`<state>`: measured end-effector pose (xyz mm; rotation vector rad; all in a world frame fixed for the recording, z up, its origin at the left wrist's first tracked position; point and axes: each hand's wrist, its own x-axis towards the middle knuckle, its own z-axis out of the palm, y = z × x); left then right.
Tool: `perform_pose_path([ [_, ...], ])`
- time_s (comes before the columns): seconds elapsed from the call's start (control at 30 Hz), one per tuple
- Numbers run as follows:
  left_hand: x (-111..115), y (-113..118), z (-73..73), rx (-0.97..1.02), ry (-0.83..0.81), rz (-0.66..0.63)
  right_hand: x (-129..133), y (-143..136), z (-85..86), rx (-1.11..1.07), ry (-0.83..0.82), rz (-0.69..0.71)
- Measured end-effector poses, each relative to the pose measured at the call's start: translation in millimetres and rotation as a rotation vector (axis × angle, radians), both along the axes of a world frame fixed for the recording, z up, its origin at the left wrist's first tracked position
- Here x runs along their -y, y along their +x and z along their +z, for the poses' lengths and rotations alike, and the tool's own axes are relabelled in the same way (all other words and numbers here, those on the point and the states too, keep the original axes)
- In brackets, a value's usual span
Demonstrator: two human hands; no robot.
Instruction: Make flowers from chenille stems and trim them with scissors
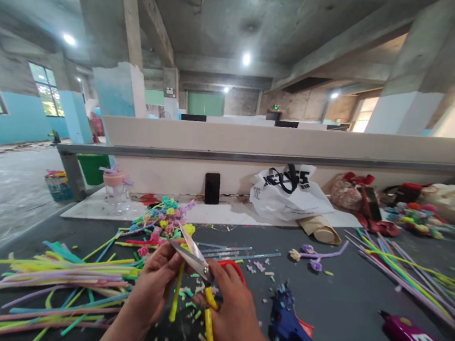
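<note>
My right hand (232,302) is closed on scissors (209,321) with yellow handles, whose metal blades are spread apart and point up and to the left. My left hand (158,277) pinches a yellow fuzzy stem (176,296) close to the blades; the stem hangs down, and a yellow flower head (188,232) shows above the fingers. Just behind my left hand lies a bunch of colourful fuzzy flowers (169,213). Small cut pieces (192,298) are scattered under and around both hands.
Loose fuzzy stems (71,278) cover the left of the dark table, with more stems (408,273) at the right. A blue glue gun (299,332), a purple tool (414,337) and a purple flower stem (324,255) lie to the right. Behind stand a phone (212,188), a cup (115,185) and a white bag (290,194).
</note>
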<state>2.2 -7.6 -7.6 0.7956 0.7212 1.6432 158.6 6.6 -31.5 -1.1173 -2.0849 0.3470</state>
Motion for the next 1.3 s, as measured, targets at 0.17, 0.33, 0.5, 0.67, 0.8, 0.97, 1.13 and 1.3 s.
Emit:
perform_pose_path([
  [0.17, 0, -1, -0.5, -0.013, 0.0, 0.001, -3, 0, -3.5, -0.037, 0.021, 0.026],
  [0.33, -1, -1, -2.5, -0.044, 0.039, -0.01, -4, 0, -8.6, -0.084, 0.049, 0.055],
  [0.5, 0, -2, -2.9, -0.049, 0.018, -0.013, -6, 1, -14.8, -0.126, 0.063, 0.092],
  [0.67, 0, -5, -1.3, -0.063, 0.023, 0.003, -4, 0, -10.4, -0.102, 0.028, 0.08],
  [0.8, 0, -6, 3.6, -0.061, 0.005, 0.033, -1, -1, -2.6, -0.05, 0.027, 0.004],
  [0.97, 0, -6, 3.4, -0.099, 0.04, 0.073, 0, -1, 0.0, 0.018, 0.048, -0.033],
  [1.13, -1, -5, -1.5, -0.174, 0.055, 0.135, 1, 0, -0.7, 0.056, 0.058, -0.056],
  [1.3, 0, -3, -0.9, -0.214, 0.043, 0.11, 1, 0, 0.4, 0.037, 0.059, -0.07],
])
